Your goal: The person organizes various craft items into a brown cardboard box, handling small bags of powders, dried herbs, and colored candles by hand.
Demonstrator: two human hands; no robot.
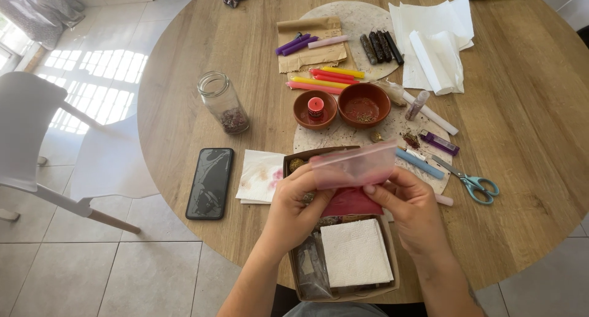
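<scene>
While both hands work over the near edge of the round wooden table, the left hand and the right hand together pinch one small clear plastic bag holding red powder, fingers closed on its lower corners. The bag hangs just above one open cardboard box, which holds a folded white napkin and some small items too dim to tell.

Far of the box stand two clay bowls: the left bowl has a short red candle in it, the right bowl has reddish crumbs. Beyond them lie about six thin candles in yellow, red and pink, two purple candles, and four dark sticks.

To the left are one glass jar, one black phone and one stained napkin. To the right lie one pair of scissors and a pile of white paper.

The widest bare wood is at the right side of the table. The box overhangs the near edge, and the phone lies near the left rim.
</scene>
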